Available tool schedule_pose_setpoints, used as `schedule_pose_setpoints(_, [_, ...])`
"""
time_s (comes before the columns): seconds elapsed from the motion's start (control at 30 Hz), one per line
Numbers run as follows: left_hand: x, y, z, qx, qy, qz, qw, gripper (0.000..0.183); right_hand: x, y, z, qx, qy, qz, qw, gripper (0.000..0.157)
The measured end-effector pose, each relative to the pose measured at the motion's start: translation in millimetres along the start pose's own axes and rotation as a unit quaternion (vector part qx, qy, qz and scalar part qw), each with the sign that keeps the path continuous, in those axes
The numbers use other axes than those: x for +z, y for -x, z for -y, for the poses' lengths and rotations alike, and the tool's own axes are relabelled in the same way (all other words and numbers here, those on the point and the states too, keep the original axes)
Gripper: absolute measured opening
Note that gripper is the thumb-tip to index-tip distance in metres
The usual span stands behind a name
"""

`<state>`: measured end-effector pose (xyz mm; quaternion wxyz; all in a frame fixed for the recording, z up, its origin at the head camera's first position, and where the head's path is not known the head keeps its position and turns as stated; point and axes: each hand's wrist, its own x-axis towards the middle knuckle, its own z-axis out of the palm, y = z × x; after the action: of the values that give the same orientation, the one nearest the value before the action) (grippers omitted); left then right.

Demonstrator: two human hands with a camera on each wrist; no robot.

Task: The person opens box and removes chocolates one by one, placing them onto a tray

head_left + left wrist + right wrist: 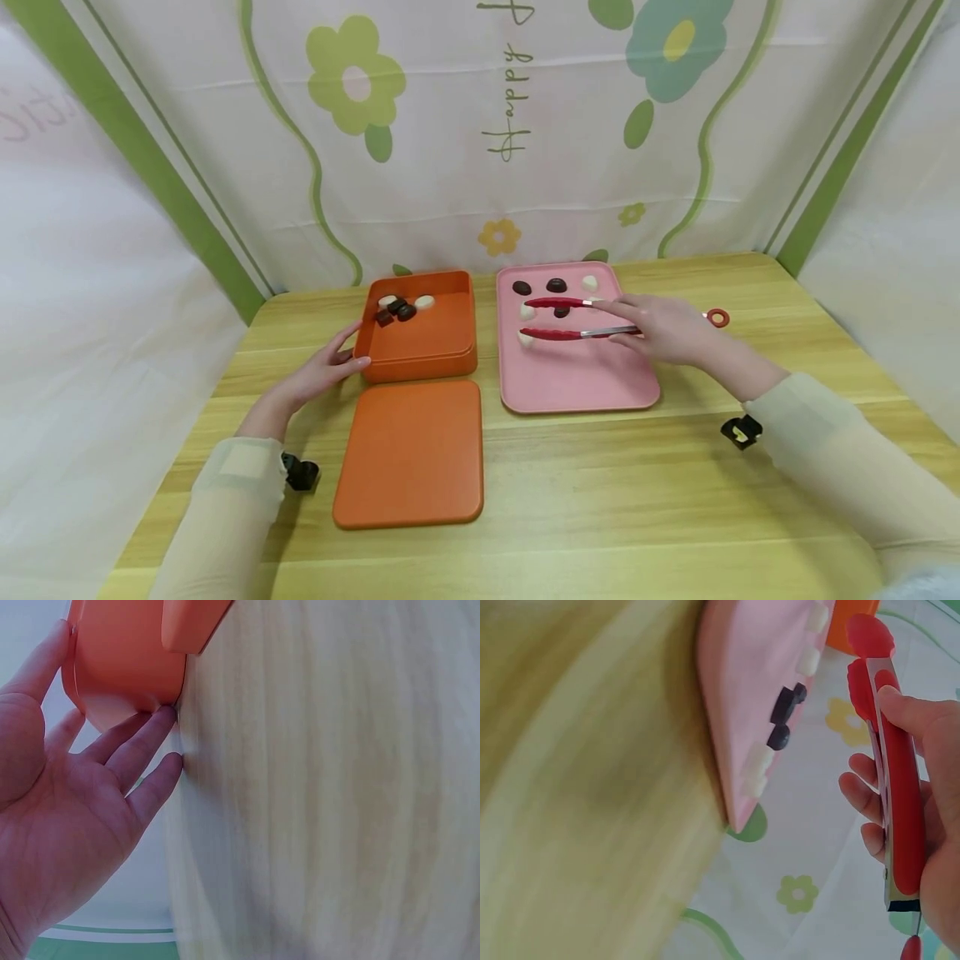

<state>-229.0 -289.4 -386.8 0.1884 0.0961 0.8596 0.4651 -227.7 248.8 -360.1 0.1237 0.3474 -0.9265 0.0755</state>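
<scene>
My left hand (322, 373) steadies the orange box (420, 367) at its left side, with nearly straight fingers touching the wall and the thumb at the near corner. Inside that box lie several dark and white chocolates (424, 302). My right hand (671, 329) grips red-tipped metal tongs (905, 787) over the pink tray (577, 387). Their two red arms are spread apart, with the tips by the white chocolates (525, 339) at the tray's left. In the right wrist view nothing shows between the tips. More dark chocolates (557, 285) sit in the tray's far part.
A flat orange lid (412, 458) lies on the wooden table (600, 500) in front of the box. Behind the box and tray hangs a flower-printed curtain (435, 167), with white cloth at both sides. Box and tray stand side by side with a narrow gap.
</scene>
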Motion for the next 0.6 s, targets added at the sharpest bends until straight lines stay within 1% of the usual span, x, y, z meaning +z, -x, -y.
schedule_pose_setpoints(0.2, [-0.4,1.7,-0.4,-0.004,-0.003,-0.001,1.0000,0.081,-13.4,-15,4,-0.020,0.024,-0.006,1.000,0.059])
schedule_pose_setpoints(0.43, [-0.4,2.0,0.0,-0.005,-0.003,-0.001,1.0000,0.081,-27.6,-36,12,-0.061,0.035,-0.023,0.997,0.054])
schedule_pose_setpoints(0.53, [0.1,1.0,-0.2,-0.003,-0.002,0.001,1.0000,0.081,-33.0,-46,17,-0.068,0.038,-0.024,0.997,0.055])
schedule_pose_setpoints(0.6, [0.1,0.5,-0.3,-0.003,-0.002,0.001,1.0000,0.081,-35.7,-52,21,-0.065,0.039,-0.018,0.997,0.057])
